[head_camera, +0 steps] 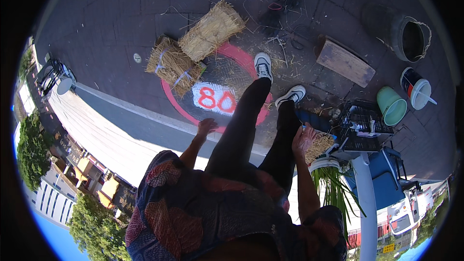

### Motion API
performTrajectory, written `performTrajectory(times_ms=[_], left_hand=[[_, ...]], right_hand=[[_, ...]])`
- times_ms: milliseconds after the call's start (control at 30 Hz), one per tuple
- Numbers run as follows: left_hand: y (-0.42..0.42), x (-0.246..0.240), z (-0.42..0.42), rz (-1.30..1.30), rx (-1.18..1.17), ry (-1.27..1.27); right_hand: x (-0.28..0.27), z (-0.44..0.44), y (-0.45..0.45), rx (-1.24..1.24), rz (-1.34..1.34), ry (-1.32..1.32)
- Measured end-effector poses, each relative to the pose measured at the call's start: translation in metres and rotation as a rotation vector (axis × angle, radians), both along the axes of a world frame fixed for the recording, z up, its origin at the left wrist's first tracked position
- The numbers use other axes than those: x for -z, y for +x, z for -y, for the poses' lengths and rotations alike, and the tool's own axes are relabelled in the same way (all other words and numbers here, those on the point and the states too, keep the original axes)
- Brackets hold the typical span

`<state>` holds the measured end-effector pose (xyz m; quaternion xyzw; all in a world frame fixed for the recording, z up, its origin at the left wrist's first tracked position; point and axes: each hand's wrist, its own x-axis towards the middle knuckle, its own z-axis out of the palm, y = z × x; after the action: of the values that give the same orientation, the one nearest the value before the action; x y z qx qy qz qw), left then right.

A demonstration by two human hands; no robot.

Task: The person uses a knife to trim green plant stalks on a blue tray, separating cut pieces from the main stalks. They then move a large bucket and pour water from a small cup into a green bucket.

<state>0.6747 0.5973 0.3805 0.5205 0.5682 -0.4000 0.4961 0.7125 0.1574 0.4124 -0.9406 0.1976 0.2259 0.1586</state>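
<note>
My left hand [207, 127] hangs beside my left leg with its fingers loosely extended, holding nothing I can make out. My right hand [303, 139] is beside my right leg, next to a straw bundle [319, 147]. A small pale-blue bit shows at its fingertips; whether it grips that is unclear. Close below the straw, long green leaves [328, 185] hang by a white bucket rim [323, 163]. Ahead of my feet lie two straw bundles: a golden one [212, 30] and a browner one [174, 66] tied with pale-blue string.
A round cover [214, 72] with a red painted ring and digits lies underfoot. To the right are a wooden block [346, 61], green bucket [391, 106], paint pail [416, 88], large dark bucket [411, 40], black crate [362, 117], blue chair [377, 181] and white pole [367, 206]. Scissors [295, 38] lie ahead.
</note>
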Motion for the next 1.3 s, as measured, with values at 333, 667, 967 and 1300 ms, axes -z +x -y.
performTrajectory(times_ms=[333, 667, 967, 1300], left_hand=[[-0.011, -0.007, 0.007, 0.007, 0.072, -0.019], [-0.070, -0.010, -0.002, 0.113, 0.221, -0.004], [-0.057, -0.048, -0.012, 0.237, 0.343, 0.130], [0.001, -0.035, 0.001, 0.317, 0.678, 0.267]], right_hand=[[0.009, -0.025, -0.069, 0.168, -0.095, 0.150], [-0.005, -0.044, -0.247, 0.462, -0.123, 0.081], [-0.027, -0.054, -0.378, 0.878, -0.173, 0.340], [-0.020, -0.101, -0.406, 1.154, -0.120, 0.406]])
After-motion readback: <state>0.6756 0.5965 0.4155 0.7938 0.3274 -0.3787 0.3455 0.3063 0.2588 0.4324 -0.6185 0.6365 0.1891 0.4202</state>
